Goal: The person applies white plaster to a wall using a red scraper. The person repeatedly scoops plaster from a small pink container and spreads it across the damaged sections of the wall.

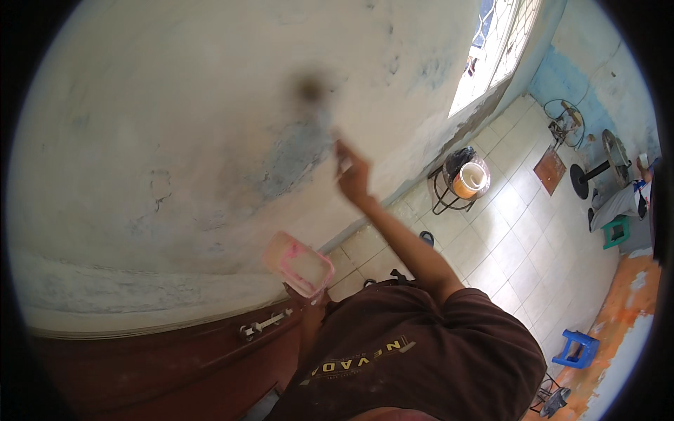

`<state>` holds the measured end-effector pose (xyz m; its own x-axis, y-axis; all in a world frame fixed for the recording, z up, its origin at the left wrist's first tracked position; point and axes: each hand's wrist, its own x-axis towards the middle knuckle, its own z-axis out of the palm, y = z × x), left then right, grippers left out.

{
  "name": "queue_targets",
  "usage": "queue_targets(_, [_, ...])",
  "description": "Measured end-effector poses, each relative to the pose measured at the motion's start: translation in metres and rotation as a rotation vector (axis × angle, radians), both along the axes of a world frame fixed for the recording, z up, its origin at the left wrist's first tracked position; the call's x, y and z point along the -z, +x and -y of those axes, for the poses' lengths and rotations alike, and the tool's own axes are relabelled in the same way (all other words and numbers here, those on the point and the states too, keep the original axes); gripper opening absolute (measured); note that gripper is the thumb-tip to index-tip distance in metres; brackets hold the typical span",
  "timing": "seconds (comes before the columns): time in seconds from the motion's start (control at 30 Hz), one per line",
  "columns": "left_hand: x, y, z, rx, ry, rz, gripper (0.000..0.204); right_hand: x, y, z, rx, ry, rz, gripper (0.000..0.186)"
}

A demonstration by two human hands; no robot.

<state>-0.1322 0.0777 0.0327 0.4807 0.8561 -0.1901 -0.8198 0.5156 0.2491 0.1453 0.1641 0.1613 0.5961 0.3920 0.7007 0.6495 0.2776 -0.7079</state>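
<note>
Against the pale wall (203,91), at the right-hand edge of a rough grey patch (291,160): your right hand (353,175), arm outstretched. Its fingers are closed together on a small pale object (345,164), mostly hidden by the hand; kind not determinable. Contact between hand and wall: cannot tell.

Lower, near the wall's foot and in front of your body: your left hand (313,300), holding a pink tub (309,286) at its near end. Fingers clamped on the tub, partly hidden beneath it. Tub is tilted, mouth facing up toward you, whitish material inside, brighter pink smears along one side.

Surroundings. Left of you, below the wall: a reddish-brown door (161,365) with a metal handle (265,323). Right of you, on the tiled floor (516,203): a stand (449,205) bearing an orange-and-white bucket (469,184); farther off, a blue stool (577,349) and a green stool (616,232). Another person (618,208), partly cut off, at the right rim. Barred window (495,52) above.
</note>
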Motion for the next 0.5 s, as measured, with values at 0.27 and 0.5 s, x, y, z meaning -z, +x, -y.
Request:
queue_targets(0.27, [-0.011,0.004,0.005,0.02,0.007,0.021,0.068,-0.105,0.076,-0.04,0.4,0.006,0.04,0.057])
queue_targets(0.5, [-0.023,0.009,-0.016,-0.033,0.028,0.018,0.069,-0.025,-0.067,0.039,-0.575,-0.027,0.014,0.035])
